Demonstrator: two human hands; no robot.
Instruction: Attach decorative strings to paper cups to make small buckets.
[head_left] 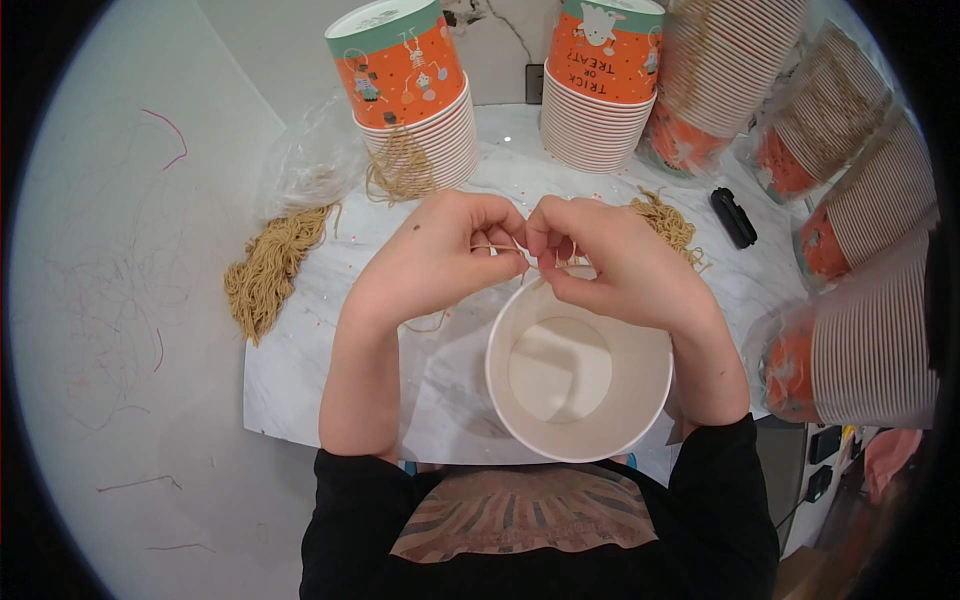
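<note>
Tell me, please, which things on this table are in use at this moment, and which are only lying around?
In use:
- left hand and right hand, pinching a tan string between them
- white paper cup, open, just below the hands

Lying about:
- tan string bundles
- stacks of orange cups
- bagged cup stacks
- small black object
- marble table

Cup (579,372) below hands; twine bundle (268,273) left; cup stacks (420,95) behind

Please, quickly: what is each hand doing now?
Left hand: closed, pinching the tan string.
Right hand: closed, pinching the same string above the white cup.
</note>
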